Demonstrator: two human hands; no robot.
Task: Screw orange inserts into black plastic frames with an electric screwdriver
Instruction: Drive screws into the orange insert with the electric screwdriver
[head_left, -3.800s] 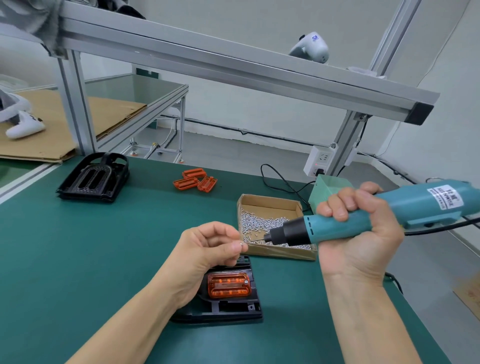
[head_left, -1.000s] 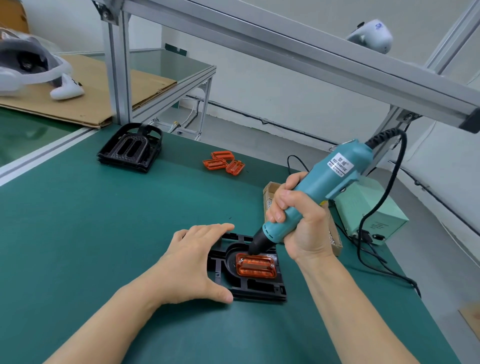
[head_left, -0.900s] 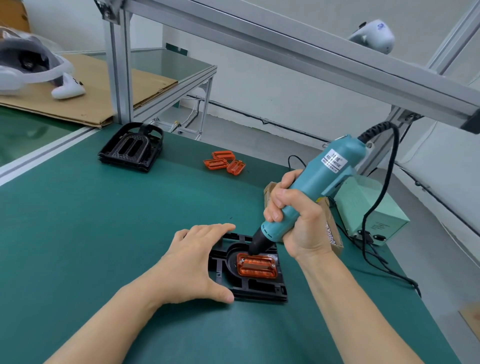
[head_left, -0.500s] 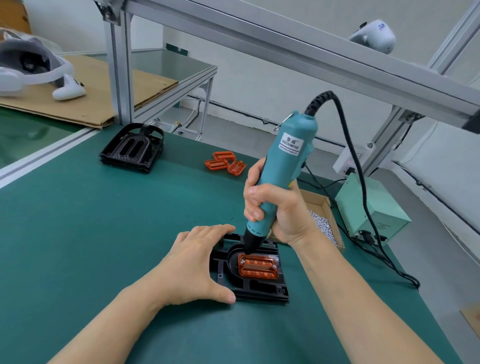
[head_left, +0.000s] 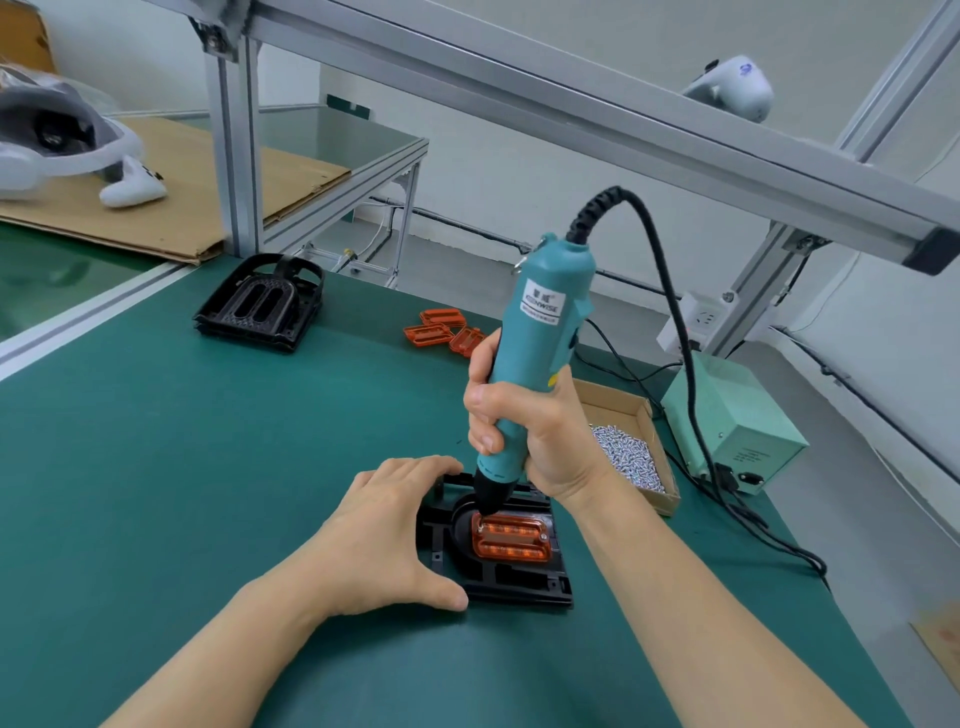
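A black plastic frame lies flat on the green mat with an orange insert seated in it. My left hand rests flat against the frame's left edge, fingers straight, thumb along the near side. My right hand grips the teal electric screwdriver, which stands almost upright. Its black tip sits on the insert's far left corner. The screw under the tip is hidden.
A stack of black frames sits at the far left of the mat, with loose orange inserts behind the screwdriver. A cardboard box of screws and a green power unit stand right. The black cable loops right.
My right hand has swung the screwdriver from a slant to nearly upright over the insert's far left corner. My left hand has stayed on the frame.
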